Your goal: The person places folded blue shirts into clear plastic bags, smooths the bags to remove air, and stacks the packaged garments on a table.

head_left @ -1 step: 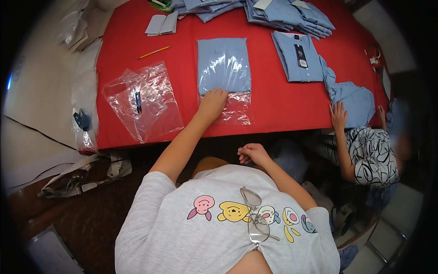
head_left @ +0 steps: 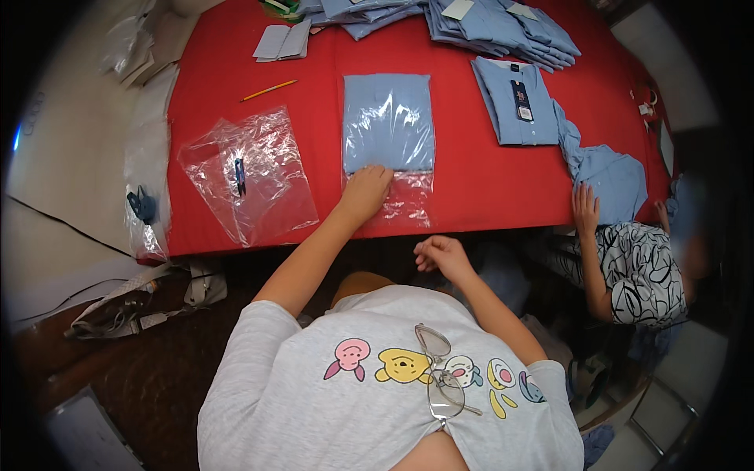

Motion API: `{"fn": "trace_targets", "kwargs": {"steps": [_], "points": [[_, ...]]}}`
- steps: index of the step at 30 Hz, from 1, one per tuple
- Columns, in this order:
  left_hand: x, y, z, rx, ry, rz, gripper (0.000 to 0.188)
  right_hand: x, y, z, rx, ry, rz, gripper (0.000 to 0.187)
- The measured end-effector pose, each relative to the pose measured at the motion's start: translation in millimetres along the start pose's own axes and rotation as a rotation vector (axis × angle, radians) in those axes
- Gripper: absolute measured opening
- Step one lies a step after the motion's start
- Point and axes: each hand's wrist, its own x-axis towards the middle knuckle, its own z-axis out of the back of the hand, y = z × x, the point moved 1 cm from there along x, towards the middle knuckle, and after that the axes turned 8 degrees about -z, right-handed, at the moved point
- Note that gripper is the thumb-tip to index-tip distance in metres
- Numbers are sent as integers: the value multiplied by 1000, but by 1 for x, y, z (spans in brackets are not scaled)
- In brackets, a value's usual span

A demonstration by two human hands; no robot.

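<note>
A folded light-blue shirt in a clear plastic bag (head_left: 389,125) lies flat on the red-covered table in front of me. Its flat, unfilled bag end points toward the table's near edge. My left hand (head_left: 367,192) is closed at the shirt's near edge, fingertips on the plastic. Just off the table edge, my right hand (head_left: 442,255) hangs with its fingers curled in, and I see nothing in them. Left of the bagged shirt are loose clear bags (head_left: 275,177), with blue-handled thread snips (head_left: 239,177) on top.
A yellow pencil (head_left: 269,90) and open notebook (head_left: 283,41) lie farther back. Stacked blue shirts (head_left: 503,35) fill the far side. To the right sits a folded shirt with a dark tag (head_left: 503,102); a co-worker's hand (head_left: 585,209) rests on another blue shirt (head_left: 609,177).
The bagged shirt has slid slightly toward me along with my left hand. My right hand has risen a little toward the table edge.
</note>
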Motion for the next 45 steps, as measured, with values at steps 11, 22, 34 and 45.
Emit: {"fn": "trace_targets", "kwargs": {"steps": [11, 22, 34, 45], "points": [[22, 2, 47, -198, -83, 184, 44, 102, 188, -54, -817, -776, 1026, 57], [22, 50, 3, 2, 23, 71, 73, 162, 144, -52, -1186, -855, 853, 66], [27, 56, -1, 64, 0, 62, 69, 164, 150, -46, -1180, -879, 955, 65], [-98, 57, 72, -159, 553, -392, 88, 17, 15, 23, -1697, -227, 798, 72]]}}
